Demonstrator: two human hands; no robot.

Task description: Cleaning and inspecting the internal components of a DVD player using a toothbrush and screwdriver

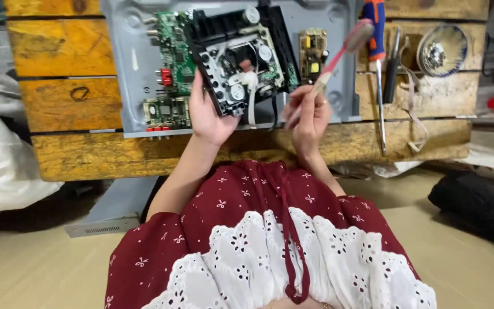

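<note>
While held, toothbrush [338, 54] points up-right.

Dark red dress, small white floral print, white eyelet lace trim, red drawstring; arms bare.

Motion-blurred brush [344, 48]; chassis [132, 68] top cut off.

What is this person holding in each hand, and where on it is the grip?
Left hand grips the black disc-drive mechanism at its lower edge. Right hand pinches a pink toothbrush near the handle's end.
</note>
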